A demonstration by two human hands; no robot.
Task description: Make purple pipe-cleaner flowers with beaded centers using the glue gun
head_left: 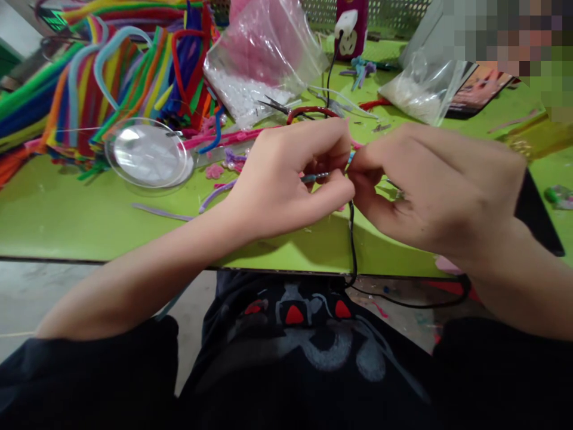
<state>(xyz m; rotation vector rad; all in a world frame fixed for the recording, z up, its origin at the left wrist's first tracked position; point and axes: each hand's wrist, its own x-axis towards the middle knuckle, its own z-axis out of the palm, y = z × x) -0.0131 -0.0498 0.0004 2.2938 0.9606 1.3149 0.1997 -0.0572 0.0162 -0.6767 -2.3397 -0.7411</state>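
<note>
Both hands meet over the green table. My left hand (290, 179) is closed, with a thin, twisted blue-grey pipe cleaner (316, 177) pinched between thumb and fingers. Right against it, my right hand (430, 185) is closed too, its thumb and fingertips pressed together at the end of the same piece. A small bit of light blue shows between the two hands; the rest is hidden by fingers. Behind my left hand lie scissors with red handles (313, 112). Beside its wrist are a lilac pipe cleaner (163, 211) and a pink flower piece (214, 171).
Bundles of coloured pipe cleaners (129, 77) fill the back left. In front of them is a clear round spool (145, 152). Plastic bags of white bits (259, 89) and pale beads (416, 95) stand behind. A black cable (352, 239) hangs over the table's front edge.
</note>
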